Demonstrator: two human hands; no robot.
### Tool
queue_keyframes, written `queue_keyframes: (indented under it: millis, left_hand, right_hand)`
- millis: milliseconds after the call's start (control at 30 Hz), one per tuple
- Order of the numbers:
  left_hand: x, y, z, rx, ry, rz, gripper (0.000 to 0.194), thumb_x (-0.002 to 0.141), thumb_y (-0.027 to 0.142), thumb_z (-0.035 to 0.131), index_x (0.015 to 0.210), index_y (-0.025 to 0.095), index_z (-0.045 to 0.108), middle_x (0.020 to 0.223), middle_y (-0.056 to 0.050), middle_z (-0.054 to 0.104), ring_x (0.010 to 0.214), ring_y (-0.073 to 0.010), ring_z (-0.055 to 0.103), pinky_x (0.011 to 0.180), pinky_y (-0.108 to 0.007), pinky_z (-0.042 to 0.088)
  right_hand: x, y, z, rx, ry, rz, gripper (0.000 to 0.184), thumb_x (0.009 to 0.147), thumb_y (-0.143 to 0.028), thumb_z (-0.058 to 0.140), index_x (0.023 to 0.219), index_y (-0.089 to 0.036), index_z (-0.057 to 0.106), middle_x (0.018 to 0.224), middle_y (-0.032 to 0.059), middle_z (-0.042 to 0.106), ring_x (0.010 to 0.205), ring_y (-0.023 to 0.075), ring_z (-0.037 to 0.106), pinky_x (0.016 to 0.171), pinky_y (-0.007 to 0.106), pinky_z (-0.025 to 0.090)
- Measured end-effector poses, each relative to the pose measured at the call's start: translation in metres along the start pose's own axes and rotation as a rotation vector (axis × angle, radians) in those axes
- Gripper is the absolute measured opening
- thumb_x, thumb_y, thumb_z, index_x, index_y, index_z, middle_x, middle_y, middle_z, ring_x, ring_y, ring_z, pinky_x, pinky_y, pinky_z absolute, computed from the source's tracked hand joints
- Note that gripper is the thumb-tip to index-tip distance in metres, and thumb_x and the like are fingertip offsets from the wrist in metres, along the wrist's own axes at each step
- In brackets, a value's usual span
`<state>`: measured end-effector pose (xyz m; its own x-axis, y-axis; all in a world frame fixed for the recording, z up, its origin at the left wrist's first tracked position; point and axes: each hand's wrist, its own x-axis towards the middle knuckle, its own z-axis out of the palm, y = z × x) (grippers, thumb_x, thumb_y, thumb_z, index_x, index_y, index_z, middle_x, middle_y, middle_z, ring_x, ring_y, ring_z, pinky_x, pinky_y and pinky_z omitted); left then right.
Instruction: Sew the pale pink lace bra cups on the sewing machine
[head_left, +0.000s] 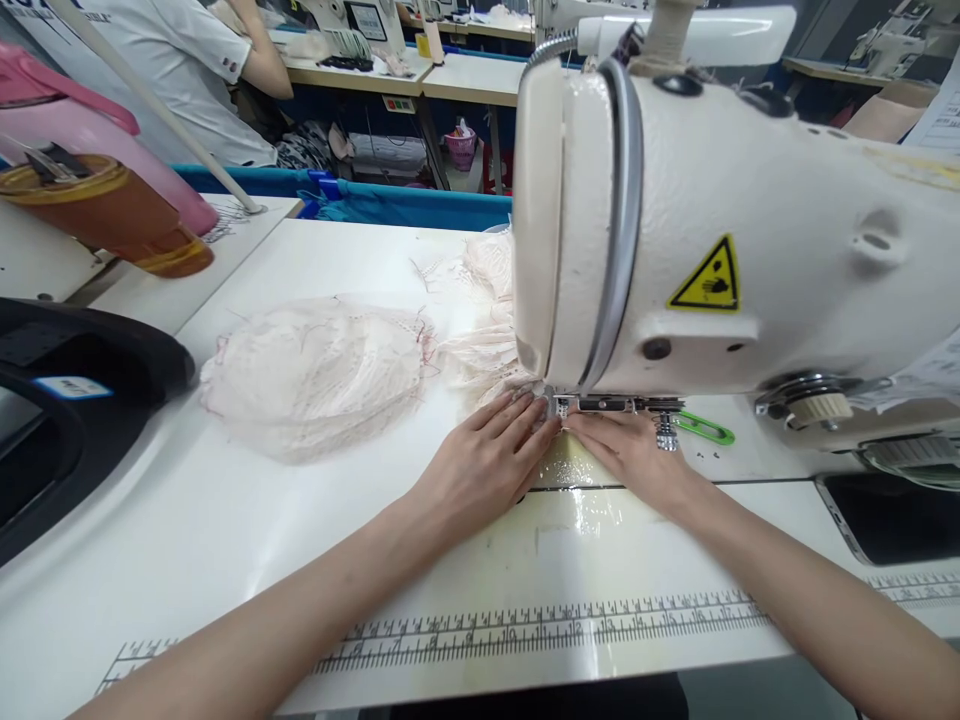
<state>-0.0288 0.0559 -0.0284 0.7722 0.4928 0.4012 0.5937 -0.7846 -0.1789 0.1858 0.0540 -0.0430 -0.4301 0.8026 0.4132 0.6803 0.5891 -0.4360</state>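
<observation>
Under the head of a white sewing machine point(697, 220) lies a gathered piece of pale pink lace fabric point(484, 355). My left hand point(491, 445) rests flat on its near edge, fingers stretched toward the presser foot point(559, 402). Just right of the foot, my right hand point(634, 450) lies low on the machine bed with fingers extended, partly behind the metal attachment; its fingertips are partly hidden. A second lace piece point(322, 375), roughly oval, is spread on the table to the left.
A green clip-like tool point(705, 428) and a phone point(896, 515) are on the right. A black curved object point(75, 400) stands at left, near a brown cup point(105, 210) and a pink bottle point(112, 130). A printed ruler point(525, 632) runs along the front edge. Another person point(172, 75) sits beyond.
</observation>
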Motion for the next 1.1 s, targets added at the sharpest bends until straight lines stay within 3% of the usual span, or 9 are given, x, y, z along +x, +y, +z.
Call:
queue_keyframes:
  millis: [100,300,433,567,767,867,1100]
  left_hand:
    - [0.001,0.000,0.000,0.003,0.013,0.004,0.033,0.096,0.020,0.042,0.120,0.009,0.063,0.120,-0.014,0.066,0.112,-0.0271,0.062,0.099,-0.042,0.051]
    - [0.002,0.001,0.001,0.012,0.029,-0.001,0.032,0.096,0.019,0.043,0.118,0.009,0.064,0.119,-0.014,0.066,0.110,-0.0275,0.064,0.097,-0.042,0.051]
    - [0.001,0.001,0.003,0.005,0.018,-0.026,0.033,0.097,0.021,0.042,0.119,0.010,0.063,0.120,-0.013,0.066,0.112,-0.0269,0.063,0.099,-0.042,0.049]
    - [0.002,0.001,0.005,-0.007,0.013,-0.053,0.033,0.097,0.022,0.042,0.120,0.011,0.063,0.122,-0.013,0.065,0.115,-0.0272,0.061,0.102,-0.043,0.047]
    - [0.004,0.002,0.002,0.009,0.049,0.012,0.028,0.093,0.013,0.047,0.116,0.007,0.063,0.123,-0.014,0.064,0.109,-0.0260,0.063,0.096,-0.040,0.051]
    - [0.003,0.003,0.002,0.017,0.045,0.045,0.028,0.092,0.008,0.045,0.113,0.006,0.064,0.119,-0.015,0.065,0.108,-0.0251,0.063,0.095,-0.038,0.052]
    - [0.004,0.001,0.003,0.012,0.035,-0.048,0.034,0.096,0.022,0.041,0.116,0.005,0.063,0.122,-0.015,0.064,0.109,-0.0273,0.064,0.097,-0.041,0.051]
  right_hand:
    - [-0.001,0.003,0.000,-0.027,-0.028,0.013,0.022,0.096,-0.024,0.049,0.099,-0.020,0.071,0.096,0.0042,0.073,0.078,0.0143,0.068,0.070,0.029,0.055]
    - [-0.007,0.013,0.001,-0.042,-0.044,0.069,0.032,0.096,-0.016,0.044,0.112,-0.029,0.068,0.102,-0.0004,0.073,0.091,0.0145,0.068,0.084,0.034,0.053]
    - [-0.011,0.019,0.008,-0.074,0.013,0.085,0.030,0.094,-0.016,0.049,0.116,-0.028,0.067,0.105,-0.0007,0.073,0.088,0.0155,0.069,0.078,0.032,0.054]
    - [-0.008,0.017,0.009,-0.177,0.042,0.028,0.025,0.095,-0.024,0.050,0.113,-0.026,0.068,0.101,0.0002,0.074,0.081,0.0159,0.069,0.069,0.031,0.051]
    - [-0.001,0.003,-0.002,-0.301,0.100,-0.017,0.022,0.095,-0.032,0.051,0.097,-0.026,0.072,0.088,0.0014,0.075,0.079,0.0185,0.069,0.076,0.036,0.048]
    - [-0.003,0.000,-0.004,-0.276,0.076,-0.051,0.022,0.094,-0.033,0.053,0.104,-0.025,0.071,0.095,0.0022,0.074,0.085,0.0181,0.068,0.077,0.035,0.050]
    - [-0.010,-0.005,-0.002,-0.214,-0.047,0.030,0.032,0.097,-0.041,0.047,0.117,-0.026,0.066,0.102,0.0058,0.072,0.085,0.0188,0.067,0.074,0.035,0.052]
